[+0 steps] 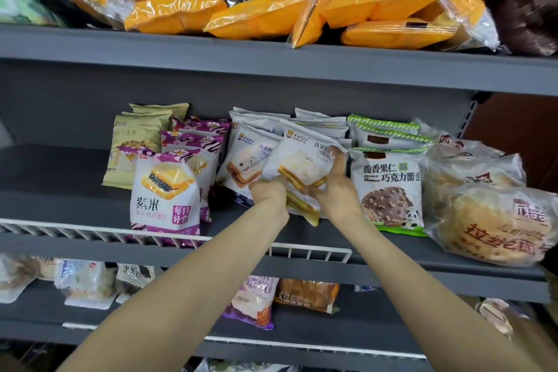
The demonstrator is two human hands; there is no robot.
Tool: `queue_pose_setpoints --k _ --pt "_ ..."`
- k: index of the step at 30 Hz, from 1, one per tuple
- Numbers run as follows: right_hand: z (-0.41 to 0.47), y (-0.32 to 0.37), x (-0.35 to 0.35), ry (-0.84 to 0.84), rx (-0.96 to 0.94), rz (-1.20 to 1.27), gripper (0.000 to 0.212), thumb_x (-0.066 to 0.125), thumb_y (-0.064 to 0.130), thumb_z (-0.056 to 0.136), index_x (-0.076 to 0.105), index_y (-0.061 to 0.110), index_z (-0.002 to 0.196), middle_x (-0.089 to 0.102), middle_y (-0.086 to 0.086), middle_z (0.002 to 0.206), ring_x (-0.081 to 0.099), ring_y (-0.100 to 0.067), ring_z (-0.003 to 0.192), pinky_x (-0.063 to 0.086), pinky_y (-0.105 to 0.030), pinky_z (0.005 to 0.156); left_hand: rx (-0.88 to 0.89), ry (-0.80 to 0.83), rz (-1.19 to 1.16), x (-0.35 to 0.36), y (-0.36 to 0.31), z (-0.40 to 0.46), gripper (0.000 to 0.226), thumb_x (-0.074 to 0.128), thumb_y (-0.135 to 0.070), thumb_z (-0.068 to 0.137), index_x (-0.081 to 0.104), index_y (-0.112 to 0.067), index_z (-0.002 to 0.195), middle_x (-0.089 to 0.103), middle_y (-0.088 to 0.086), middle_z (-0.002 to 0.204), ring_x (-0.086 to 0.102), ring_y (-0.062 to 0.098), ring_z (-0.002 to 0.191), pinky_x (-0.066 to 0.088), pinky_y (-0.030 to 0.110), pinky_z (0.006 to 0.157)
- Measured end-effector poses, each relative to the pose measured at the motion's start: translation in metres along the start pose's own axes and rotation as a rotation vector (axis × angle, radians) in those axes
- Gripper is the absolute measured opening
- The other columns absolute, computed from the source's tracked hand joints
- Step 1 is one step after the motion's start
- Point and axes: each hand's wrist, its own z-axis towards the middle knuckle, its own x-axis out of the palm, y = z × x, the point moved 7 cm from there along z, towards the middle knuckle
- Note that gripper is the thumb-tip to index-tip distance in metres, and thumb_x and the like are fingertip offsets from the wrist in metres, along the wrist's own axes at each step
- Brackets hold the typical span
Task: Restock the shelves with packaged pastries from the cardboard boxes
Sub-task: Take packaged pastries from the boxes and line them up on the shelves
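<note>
top shelf [271,69]: carrying a messy heap of orange packs [259,16] across the upper frame, dark brown bags at upper right.

middle shelf [75,190]: holding rows standing upright — beige packs at left, purple-and-white packs [164,190], white sandwich packs in the centre, green-trimmed chocolate bread packs [392,187], clear round bread bags [495,223] at far right.

bottom shelf: showing a few more packs, partly hidden behind the arms.

white sandwich pack [302,166]: sitting tilted at frame centre, front of its row, just left of the green-trimmed ones.

left hand [268,195]: curling round its lower left corner.

right hand [335,187]: clamping its right edge, fingers reaching up the side.
</note>
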Motion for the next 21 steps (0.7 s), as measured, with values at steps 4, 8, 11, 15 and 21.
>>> queue_pose_setpoints --k 4,8,11,15,21 --pt "-0.002 0.002 -0.011 -0.065 -0.114 -0.002 0.084 0.061 0.002 0.086 0.012 0.024 0.149 0.057 -0.018 0.112 0.058 -0.035 0.099 0.043 -0.03 0.068 0.01 0.166 0.42 -0.012 -0.015 -0.006 0.04 0.067 -0.026 0.082 0.056 -0.007 0.115 0.061 0.012 0.115 0.054 0.023 0.097 0.04 0.026 0.074" --pt "-0.006 0.008 -0.015 -0.113 -0.213 -0.385 0.092 0.048 -0.01 0.085 0.0 0.031 0.151 0.043 -0.023 0.124 0.045 -0.042 0.119 0.047 -0.038 0.066 0.014 0.235 0.605 -0.02 -0.037 -0.001 0.059 0.029 -0.056 0.095 0.062 -0.011 0.116 0.064 0.013 0.111 0.058 0.029 0.091 0.044 0.032 0.077" --pt "-0.019 0.006 -0.012 -0.095 -0.098 -0.56 0.095 0.043 -0.013 0.087 -0.012 0.032 0.149 0.012 -0.032 0.149 0.03 -0.041 0.136 0.044 -0.038 0.059 0.227 0.264 0.85 -0.012 -0.05 0.0 0.055 0.029 -0.054 0.097 0.059 -0.015 0.122 0.067 0.014 0.106 0.063 0.031 0.09 0.049 0.032 0.074" --pt "-0.03 0.007 -0.006 -0.147 -0.094 -0.61 0.091 0.039 -0.012 0.09 -0.016 0.032 0.148 0.022 -0.03 0.144 0.04 -0.039 0.121 0.046 -0.037 0.061 0.465 0.346 1.171 -0.005 -0.046 -0.004 0.034 0.039 -0.034 0.098 0.054 -0.018 0.124 0.061 0.01 0.121 0.058 0.03 0.109 0.043 0.028 0.085" --pt "-0.022 0.028 -0.006 -0.254 -0.235 -0.705 0.074 0.065 -0.005 0.066 0.045 0.002 0.137 0.043 -0.033 0.137 0.046 -0.047 0.124 0.05 -0.05 0.087 0.521 0.349 1.164 -0.01 -0.045 0.008 0.038 0.05 -0.01 0.09 0.048 -0.014 0.128 0.064 0.017 0.106 0.062 0.033 0.1 0.051 0.031 0.081"
